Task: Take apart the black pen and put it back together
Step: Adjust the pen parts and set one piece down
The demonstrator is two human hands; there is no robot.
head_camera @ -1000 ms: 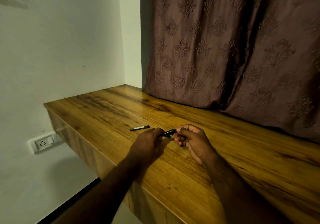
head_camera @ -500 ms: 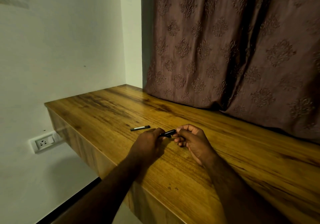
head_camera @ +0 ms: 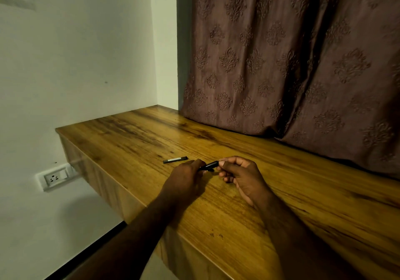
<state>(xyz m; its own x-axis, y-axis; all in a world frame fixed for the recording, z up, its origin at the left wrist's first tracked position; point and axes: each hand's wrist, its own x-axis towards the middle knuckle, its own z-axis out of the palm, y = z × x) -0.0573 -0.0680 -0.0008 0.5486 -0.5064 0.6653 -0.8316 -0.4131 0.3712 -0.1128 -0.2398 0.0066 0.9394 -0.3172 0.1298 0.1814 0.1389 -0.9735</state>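
Observation:
The black pen (head_camera: 209,165) is held low over the wooden counter (head_camera: 259,193), between both hands. My left hand (head_camera: 186,178) grips its left end, which is hidden under the fingers. My right hand (head_camera: 240,174) pinches the right end with fingertips. A short stretch of the black barrel shows between the hands. A separate black pen part with a pale band (head_camera: 175,160) lies on the counter just beyond my left hand, apart from it.
A brown patterned curtain (head_camera: 292,63) hangs down onto the back of the counter. A white wall stands at left, with a socket plate (head_camera: 54,177) below the counter's left edge. The counter's front edge (head_camera: 134,202) runs diagonally under my left forearm.
Almost nothing has moved. Both hands stay closed on the pen in the same spot, with only slight finger shifts. The loose part lies where it was.

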